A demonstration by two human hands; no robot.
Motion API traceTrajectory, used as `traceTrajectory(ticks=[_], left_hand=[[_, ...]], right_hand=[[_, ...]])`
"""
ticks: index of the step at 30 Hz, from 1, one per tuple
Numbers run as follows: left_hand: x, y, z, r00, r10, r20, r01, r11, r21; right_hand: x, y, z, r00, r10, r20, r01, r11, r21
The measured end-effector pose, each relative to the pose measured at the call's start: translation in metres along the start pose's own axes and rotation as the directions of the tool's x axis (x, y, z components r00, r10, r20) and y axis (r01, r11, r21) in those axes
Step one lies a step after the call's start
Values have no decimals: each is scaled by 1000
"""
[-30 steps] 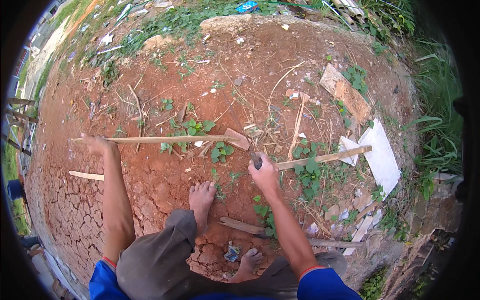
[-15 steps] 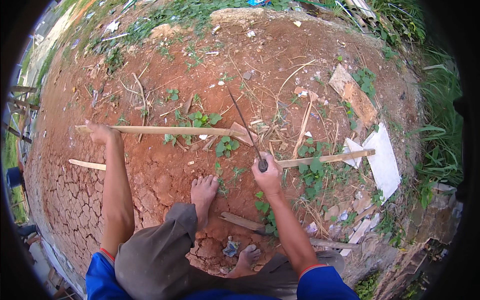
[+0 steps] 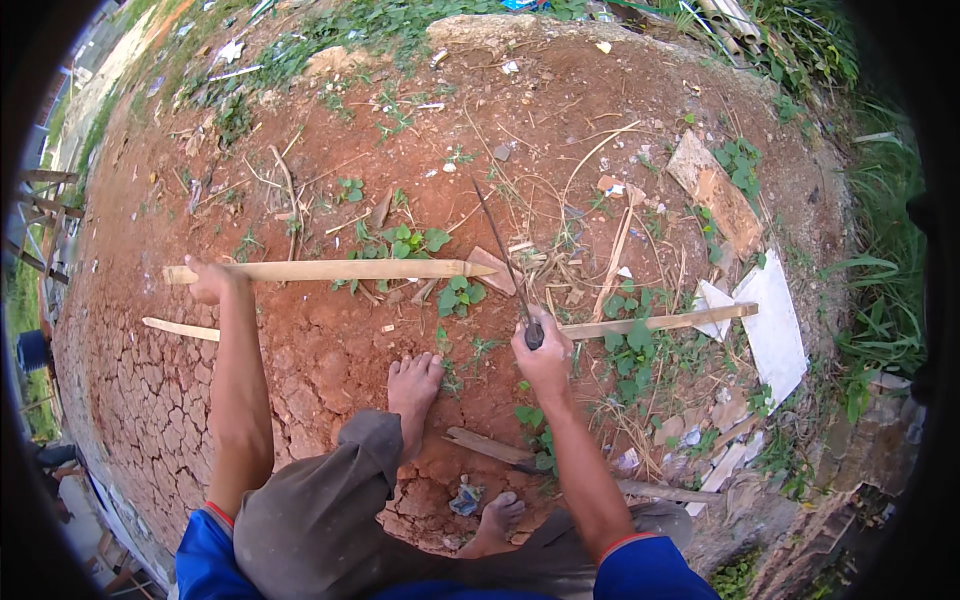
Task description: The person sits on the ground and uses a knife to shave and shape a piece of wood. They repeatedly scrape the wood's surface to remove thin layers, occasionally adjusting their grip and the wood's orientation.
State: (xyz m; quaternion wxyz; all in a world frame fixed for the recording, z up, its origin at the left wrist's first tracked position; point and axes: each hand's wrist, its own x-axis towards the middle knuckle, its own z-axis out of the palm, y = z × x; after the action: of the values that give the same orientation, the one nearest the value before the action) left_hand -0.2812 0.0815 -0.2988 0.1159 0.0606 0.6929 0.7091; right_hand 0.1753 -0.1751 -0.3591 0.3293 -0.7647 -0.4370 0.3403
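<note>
overhead, right hand [image 3: 543, 358] gripping blade [image 3: 500, 250]

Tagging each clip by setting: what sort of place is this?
Likely an outdoor yard or rough work plot: bare cracked red earth, weeds and grass at the edges, scrap boards lying about.

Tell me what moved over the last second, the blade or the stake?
The blade: the right hand has swung it up from low by the ground until it stands raised over the pointed end of the stake. The left hand keeps its grip on the stake's far end, and the stake lies level as before. Nothing was let go. The bare feet and the second stake stayed put.
</note>
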Motion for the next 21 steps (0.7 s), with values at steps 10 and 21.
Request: traceTrajectory(ticks=[10, 21], left_hand=[[39, -29, -24, 1000, -3, 15, 4, 1000, -15], [34, 217, -117, 883, 466, 51, -331, 698, -635]], right_hand=[[13, 71, 18, 958, 214, 191, -118, 901, -418], [29, 133, 33, 954, 223, 202, -157, 942, -298]])
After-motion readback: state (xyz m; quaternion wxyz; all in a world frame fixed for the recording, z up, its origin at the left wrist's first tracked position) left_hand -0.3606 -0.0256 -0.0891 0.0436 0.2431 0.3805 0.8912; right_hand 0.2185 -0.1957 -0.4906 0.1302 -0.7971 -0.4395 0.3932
